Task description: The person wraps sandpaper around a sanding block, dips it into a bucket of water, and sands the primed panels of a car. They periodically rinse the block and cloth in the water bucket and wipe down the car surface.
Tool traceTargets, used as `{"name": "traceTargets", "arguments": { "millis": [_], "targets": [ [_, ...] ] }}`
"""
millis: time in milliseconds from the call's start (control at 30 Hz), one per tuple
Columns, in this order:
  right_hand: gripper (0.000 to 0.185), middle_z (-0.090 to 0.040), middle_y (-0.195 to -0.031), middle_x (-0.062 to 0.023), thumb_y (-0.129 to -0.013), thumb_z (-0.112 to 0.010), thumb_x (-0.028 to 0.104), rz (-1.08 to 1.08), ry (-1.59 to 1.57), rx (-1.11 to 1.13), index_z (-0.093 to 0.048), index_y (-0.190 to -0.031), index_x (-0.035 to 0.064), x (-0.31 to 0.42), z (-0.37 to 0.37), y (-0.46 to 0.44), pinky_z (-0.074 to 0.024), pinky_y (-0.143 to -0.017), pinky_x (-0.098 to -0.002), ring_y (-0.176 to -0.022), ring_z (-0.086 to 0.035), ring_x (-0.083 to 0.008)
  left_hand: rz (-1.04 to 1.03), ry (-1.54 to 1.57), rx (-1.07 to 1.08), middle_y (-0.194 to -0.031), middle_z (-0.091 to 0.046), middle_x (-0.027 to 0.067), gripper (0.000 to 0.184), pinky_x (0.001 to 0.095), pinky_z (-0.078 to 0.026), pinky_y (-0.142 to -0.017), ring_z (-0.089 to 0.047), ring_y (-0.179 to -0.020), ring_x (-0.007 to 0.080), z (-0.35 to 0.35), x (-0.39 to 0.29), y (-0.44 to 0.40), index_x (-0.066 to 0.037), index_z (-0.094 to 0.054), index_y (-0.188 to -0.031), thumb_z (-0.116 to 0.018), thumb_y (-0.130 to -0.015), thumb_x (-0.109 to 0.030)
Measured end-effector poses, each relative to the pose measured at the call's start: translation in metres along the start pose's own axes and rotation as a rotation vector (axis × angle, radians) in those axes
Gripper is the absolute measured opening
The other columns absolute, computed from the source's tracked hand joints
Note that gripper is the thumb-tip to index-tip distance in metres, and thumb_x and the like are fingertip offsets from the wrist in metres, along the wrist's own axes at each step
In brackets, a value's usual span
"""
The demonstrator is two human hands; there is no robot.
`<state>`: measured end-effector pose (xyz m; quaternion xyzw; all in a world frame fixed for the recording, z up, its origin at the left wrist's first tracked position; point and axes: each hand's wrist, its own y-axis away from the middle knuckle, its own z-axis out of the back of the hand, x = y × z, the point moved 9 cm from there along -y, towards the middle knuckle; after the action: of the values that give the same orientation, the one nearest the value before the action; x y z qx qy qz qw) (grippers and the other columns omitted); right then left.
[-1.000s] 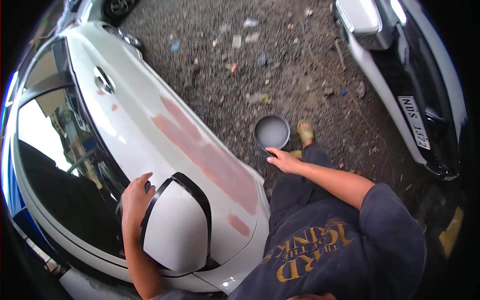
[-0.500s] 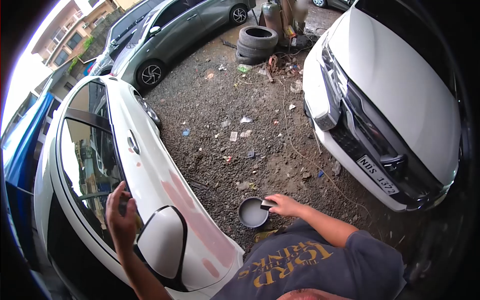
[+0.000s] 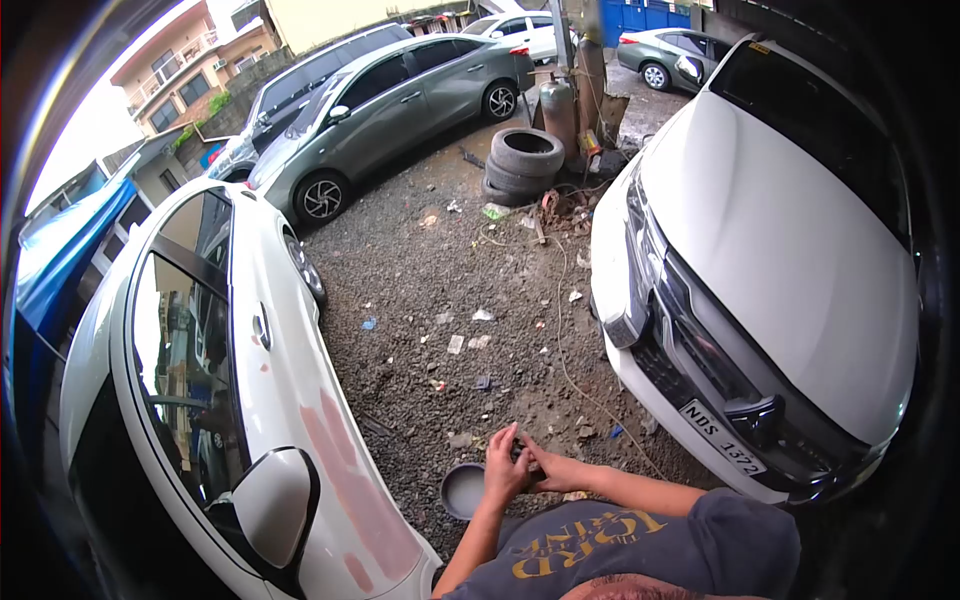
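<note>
My left hand (image 3: 504,468) and my right hand (image 3: 550,470) meet in front of my body, above the gravel. Between their bent fingers a little of a dark sanding block (image 3: 519,449) shows; most of it is covered by the fingers. Just left of the hands, a round grey basin (image 3: 464,492) stands on the ground with cloudy liquid in it, its right edge partly behind my left wrist. On the left is a white car (image 3: 285,400), its door and fender marked with dull pinkish patches (image 3: 345,480).
The white car's side mirror (image 3: 275,510) juts out near my left side. At right stands another white car (image 3: 770,230). A thin cord (image 3: 565,365) crosses the littered gravel. Farther off are stacked tires (image 3: 524,165), a gas cylinder (image 3: 558,110) and a grey-green car (image 3: 400,110).
My left hand has left the area by the car window and mirror and joined my right hand. The right hand has moved from over the basin to its right with the block. The view has tilted up.
</note>
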<state>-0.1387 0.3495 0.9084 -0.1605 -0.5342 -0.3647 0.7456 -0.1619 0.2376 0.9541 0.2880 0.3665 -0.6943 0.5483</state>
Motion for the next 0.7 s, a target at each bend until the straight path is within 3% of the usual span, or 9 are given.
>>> {"name": "traceTargets", "arguments": {
  "millis": [67, 167, 233, 267, 333, 433, 467, 567, 700],
  "targets": [
    [0.124, -0.053, -0.143, -0.0284, -0.086, -0.082, 0.026, -0.037, -0.014, -0.059, 0.015, -0.163, 0.0117, -0.002, 0.014, 0.016, -0.0448, -0.107, -0.0421, -0.128, -0.058, -0.0394, -0.011, 0.101, 0.121, -0.152, -0.039, 0.0230, 0.081, 0.0446, -0.037, -0.116, -0.040, -0.141, 0.0395, -0.023, -0.002, -0.002, -0.006, -0.035, -0.156, -0.074, -0.091, -0.031],
    [0.128, -0.045, -0.152, -0.0287, -0.081, -0.087, 0.036, -0.077, -0.042, -0.153, 0.008, -0.164, 0.0123, -0.017, 0.028, 0.028, -0.0435, -0.110, -0.0429, -0.133, -0.054, -0.0413, -0.104, 0.171, 0.322, -0.163, -0.021, 0.0235, 0.093, 0.0453, -0.027, -0.122, -0.027, -0.151, 0.0393, -0.043, -0.024, -0.003, -0.005, -0.017, -0.163, -0.069, -0.094, -0.041],
    [0.115, -0.052, -0.143, -0.0254, -0.080, -0.089, 0.032, -0.045, -0.093, -0.268, -0.011, -0.161, 0.0136, -0.024, 0.036, 0.033, -0.0460, -0.107, -0.0445, -0.127, -0.059, -0.0351, -0.210, 0.174, 0.419, -0.167, -0.012, 0.0224, 0.098, 0.0448, -0.022, -0.125, -0.023, -0.154, 0.0373, -0.047, -0.040, -0.010, -0.006, -0.008, -0.164, -0.067, -0.096, -0.046],
    [0.109, -0.054, -0.141, -0.0241, -0.080, -0.090, 0.031, -0.015, -0.097, -0.319, -0.017, -0.159, 0.0139, -0.024, 0.038, 0.036, -0.0471, -0.105, -0.0447, -0.125, -0.060, -0.0329, -0.184, 0.256, 0.492, -0.169, -0.008, 0.0217, 0.096, 0.0449, -0.014, -0.127, -0.010, -0.158, 0.0362, -0.047, -0.047, -0.012, -0.005, -0.007, -0.164, -0.064, -0.098, -0.045],
    [0.084, -0.061, -0.128, -0.0172, -0.080, -0.091, 0.025, 0.036, -0.190, -0.413, -0.036, -0.143, 0.0152, -0.024, 0.039, 0.040, -0.0521, -0.097, -0.0435, -0.114, -0.063, -0.0253, -0.207, 0.344, 0.563, -0.169, -0.007, 0.0210, 0.094, 0.0452, -0.014, -0.127, -0.009, -0.158, 0.0358, -0.052, -0.050, -0.016, -0.006, -0.007, -0.164, -0.062, -0.099, -0.045],
    [0.074, -0.065, -0.124, -0.0158, -0.082, -0.088, 0.037, -0.097, -0.165, -0.474, -0.040, -0.136, 0.0172, -0.040, 0.033, 0.045, -0.0550, -0.090, -0.0412, -0.106, -0.069, -0.0279, -0.257, 0.387, 0.618, -0.170, -0.009, 0.0197, 0.090, 0.0455, -0.014, -0.126, -0.010, -0.158, 0.0350, -0.047, -0.064, -0.022, -0.006, -0.010, -0.164, -0.060, -0.100, -0.043],
    [0.071, -0.066, -0.118, -0.0135, -0.081, -0.090, 0.032, -0.064, -0.109, -0.541, -0.042, -0.131, 0.0194, -0.035, 0.036, 0.046, -0.0566, -0.085, -0.0406, -0.099, -0.070, -0.0259, -0.266, 0.399, 0.624, -0.170, -0.010, 0.0195, 0.088, 0.0458, -0.014, -0.126, -0.010, -0.158, 0.0349, -0.042, -0.068, -0.023, -0.006, -0.012, -0.164, -0.060, -0.100, -0.043],
    [0.074, -0.064, -0.118, -0.0122, -0.078, -0.092, 0.021, 0.023, -0.315, -0.591, -0.041, -0.131, 0.0156, -0.027, 0.032, 0.043, -0.0536, -0.089, -0.0402, -0.105, -0.063, -0.0209, -0.300, 0.334, 0.547, -0.169, -0.012, 0.0189, 0.084, 0.0473, -0.015, -0.126, -0.012, -0.157, 0.0347, -0.014, -0.079, -0.029, -0.009, -0.020, -0.163, -0.063, -0.100, -0.041],
    [0.076, -0.060, -0.124, -0.0132, -0.072, -0.094, 0.015, -0.033, -0.102, -0.741, -0.042, -0.128, 0.0174, -0.046, 0.044, 0.059, -0.0511, -0.096, -0.0397, -0.115, -0.063, -0.0306, -0.356, 0.291, 0.288, -0.168, -0.020, 0.0198, 0.076, 0.0508, -0.021, -0.124, -0.020, -0.155, 0.0376, 0.072, -0.122, -0.059, -0.011, -0.040, -0.156, -0.073, -0.094, -0.040]
  ]
}}
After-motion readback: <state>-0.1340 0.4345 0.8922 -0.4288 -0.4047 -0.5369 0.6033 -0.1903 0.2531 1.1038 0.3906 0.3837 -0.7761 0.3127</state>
